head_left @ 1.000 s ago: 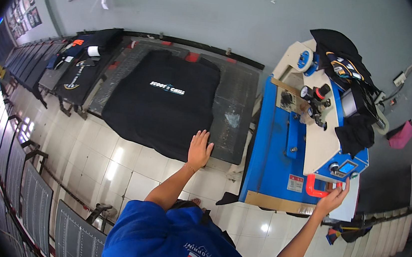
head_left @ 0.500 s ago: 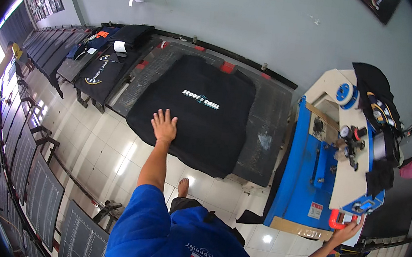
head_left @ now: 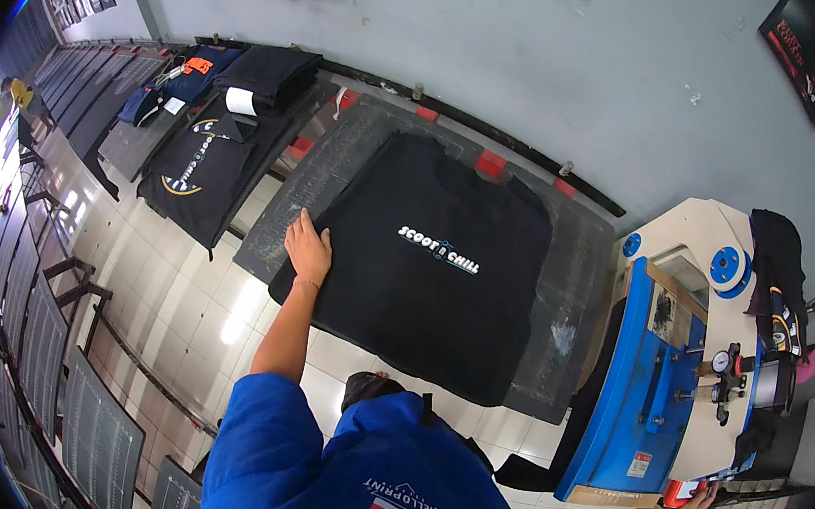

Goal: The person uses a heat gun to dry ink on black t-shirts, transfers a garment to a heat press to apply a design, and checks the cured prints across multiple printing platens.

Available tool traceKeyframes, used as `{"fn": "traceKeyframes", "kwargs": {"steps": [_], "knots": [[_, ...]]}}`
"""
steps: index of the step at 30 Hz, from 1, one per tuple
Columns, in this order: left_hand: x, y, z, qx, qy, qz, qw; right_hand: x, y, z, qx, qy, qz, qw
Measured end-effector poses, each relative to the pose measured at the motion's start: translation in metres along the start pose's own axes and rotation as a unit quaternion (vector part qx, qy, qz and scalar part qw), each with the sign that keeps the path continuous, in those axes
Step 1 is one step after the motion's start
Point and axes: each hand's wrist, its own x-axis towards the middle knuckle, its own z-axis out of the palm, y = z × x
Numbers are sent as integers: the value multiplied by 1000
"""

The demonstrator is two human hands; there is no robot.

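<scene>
A black T-shirt [head_left: 402, 304] with white lettering and a small blue graphic on its chest lies spread on a dark printing board [head_left: 574, 272]. My left hand [head_left: 309, 249] lies flat at the shirt's left edge, fingers stretched out, holding nothing. Off to the right, my right hand [head_left: 697, 499] has its fingers around the edge of a small red object [head_left: 677, 494] at the near end of a blue and cream press machine [head_left: 630, 407]. Just what kind of thing the red object is, I cannot tell.
Folded black garments [head_left: 272, 76] and another printed black shirt [head_left: 182, 181] lie on boards to the left. Beyond are more rows of boards [head_left: 102, 421]. A pressure gauge [head_left: 720, 362] and a blue-rimmed spool [head_left: 727, 268] sit on the machine. A grey wall [head_left: 508, 56] stands behind.
My left hand has moved left, from the shirt's lower front to its left edge. The shirt now lies flatter. My right hand stays at the red object. The view has shifted.
</scene>
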Motion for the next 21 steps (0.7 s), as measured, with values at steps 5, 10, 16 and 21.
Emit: {"fn": "traceKeyframes", "kwargs": {"steps": [5,10,16,21], "knots": [[41,-10,-12,-8,-62,75,995,-9,-20,6,44,3,74,996],[57,-28,-12,-146,-196,56,968,-11,-21,4,35,-1,74,997],[83,-36,-30,-39,62,-12,997,-9,-32,-2,-47,-20,66,997],[53,-38,-16,-84,-83,-19,993,-9,-26,2,4,-10,71,997]]}}
